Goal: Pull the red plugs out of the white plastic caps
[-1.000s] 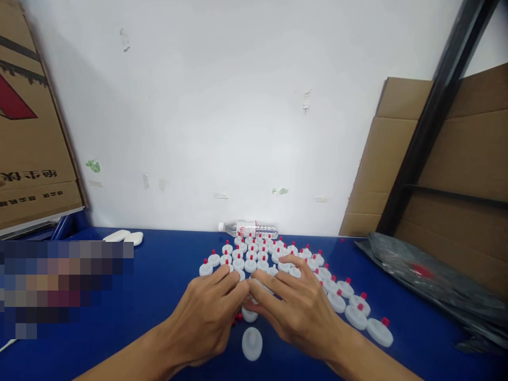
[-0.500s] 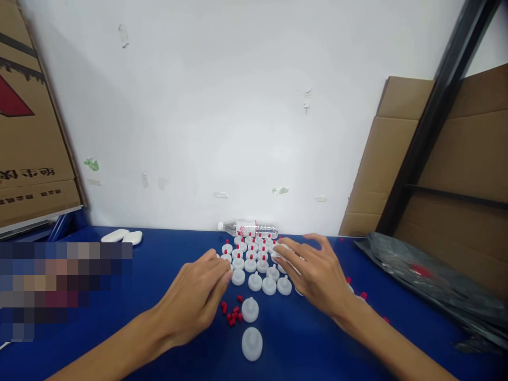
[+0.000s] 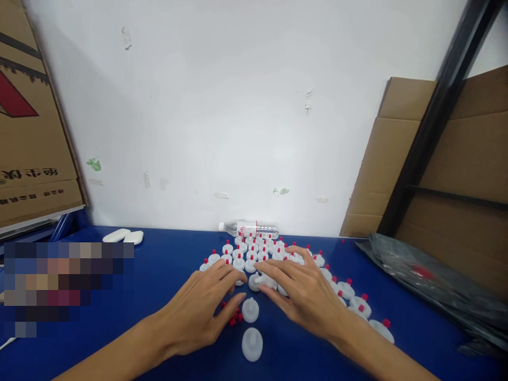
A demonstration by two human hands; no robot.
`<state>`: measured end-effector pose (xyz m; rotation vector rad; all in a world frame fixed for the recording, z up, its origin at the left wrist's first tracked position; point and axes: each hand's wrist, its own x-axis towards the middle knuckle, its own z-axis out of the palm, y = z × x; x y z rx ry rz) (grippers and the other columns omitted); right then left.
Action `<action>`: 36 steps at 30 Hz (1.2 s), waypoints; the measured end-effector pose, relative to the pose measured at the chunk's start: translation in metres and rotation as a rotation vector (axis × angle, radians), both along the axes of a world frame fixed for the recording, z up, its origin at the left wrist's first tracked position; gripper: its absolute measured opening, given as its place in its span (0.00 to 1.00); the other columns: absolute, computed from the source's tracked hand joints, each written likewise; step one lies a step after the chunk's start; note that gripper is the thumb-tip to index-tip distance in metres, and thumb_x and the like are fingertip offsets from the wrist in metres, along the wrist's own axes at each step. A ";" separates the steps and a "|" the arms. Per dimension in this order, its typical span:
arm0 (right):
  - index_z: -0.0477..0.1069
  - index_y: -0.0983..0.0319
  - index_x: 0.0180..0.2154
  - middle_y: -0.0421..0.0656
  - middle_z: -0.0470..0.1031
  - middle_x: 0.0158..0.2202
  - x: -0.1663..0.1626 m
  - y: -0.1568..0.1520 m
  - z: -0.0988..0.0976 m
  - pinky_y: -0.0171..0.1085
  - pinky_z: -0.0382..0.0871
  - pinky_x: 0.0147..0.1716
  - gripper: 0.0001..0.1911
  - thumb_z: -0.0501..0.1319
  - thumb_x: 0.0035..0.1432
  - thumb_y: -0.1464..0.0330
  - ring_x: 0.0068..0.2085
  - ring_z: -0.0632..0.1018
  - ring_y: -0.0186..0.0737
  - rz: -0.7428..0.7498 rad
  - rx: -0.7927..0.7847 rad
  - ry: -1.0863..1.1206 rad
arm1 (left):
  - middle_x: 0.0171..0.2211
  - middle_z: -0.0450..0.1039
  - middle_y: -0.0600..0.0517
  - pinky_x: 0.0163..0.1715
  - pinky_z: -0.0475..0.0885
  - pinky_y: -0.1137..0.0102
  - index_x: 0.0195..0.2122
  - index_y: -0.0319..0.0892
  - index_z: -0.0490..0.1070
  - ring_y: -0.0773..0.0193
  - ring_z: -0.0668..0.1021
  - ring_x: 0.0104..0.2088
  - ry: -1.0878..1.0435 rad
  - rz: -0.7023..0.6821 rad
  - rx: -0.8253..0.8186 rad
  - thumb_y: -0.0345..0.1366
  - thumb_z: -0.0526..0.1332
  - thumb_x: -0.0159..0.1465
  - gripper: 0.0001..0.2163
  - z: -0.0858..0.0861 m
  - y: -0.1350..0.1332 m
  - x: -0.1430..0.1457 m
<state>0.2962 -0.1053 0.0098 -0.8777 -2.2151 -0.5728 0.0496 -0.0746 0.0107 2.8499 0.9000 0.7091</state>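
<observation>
My left hand (image 3: 212, 301) is over the table with thumb and fingers apart, beside a small pile of red tip caps (image 3: 233, 319); nothing shows between its fingertips. My right hand (image 3: 304, 291) has its thumb and fingers around a white nozzle lid (image 3: 266, 281), which is tilted with its spout pointing left. Its fingers partly cover this lid and others behind it. Two uncapped white lids, a nearer one (image 3: 252, 345) and a farther one (image 3: 250, 310), stand between my hands. Many white lids with red tips (image 3: 251, 264) stand in rows beyond them.
A clear plastic bottle (image 3: 250, 229) lies against the wall. More red-tipped lids (image 3: 360, 306) curve along the right. Grey plastic bags (image 3: 428, 280) lie at the right, before cardboard (image 3: 391, 148). Two white oval objects (image 3: 133, 237) lie at the back left.
My left hand has opened from a pinch and moved slightly right, toward the red caps. My right hand has come nearer and left, uncovering red-tipped lids on the right.
</observation>
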 end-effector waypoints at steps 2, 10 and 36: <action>0.67 0.60 0.58 0.45 0.82 0.46 -0.003 -0.002 -0.001 0.47 0.57 0.62 0.16 0.58 0.71 0.66 0.44 0.82 0.39 0.035 -0.017 -0.002 | 0.40 0.73 0.53 0.33 0.64 0.68 0.52 0.48 0.66 0.59 0.74 0.39 -0.048 -0.029 0.039 0.37 0.56 0.73 0.08 -0.002 0.001 0.001; 0.66 0.60 0.57 0.43 0.83 0.43 -0.014 -0.011 0.000 0.46 0.57 0.63 0.19 0.59 0.70 0.59 0.40 0.83 0.38 0.115 -0.079 0.040 | 0.35 0.73 0.52 0.31 0.63 0.68 0.43 0.44 0.69 0.62 0.72 0.34 -0.175 -0.192 0.143 0.30 0.51 0.74 0.08 -0.001 -0.005 0.003; 0.71 0.62 0.48 0.42 0.82 0.35 -0.006 -0.010 0.001 0.47 0.63 0.57 0.10 0.56 0.67 0.74 0.33 0.81 0.36 0.165 -0.056 0.109 | 0.32 0.79 0.42 0.28 0.65 0.63 0.40 0.40 0.70 0.45 0.81 0.32 0.406 0.575 0.165 0.39 0.43 0.74 0.17 0.019 0.054 -0.030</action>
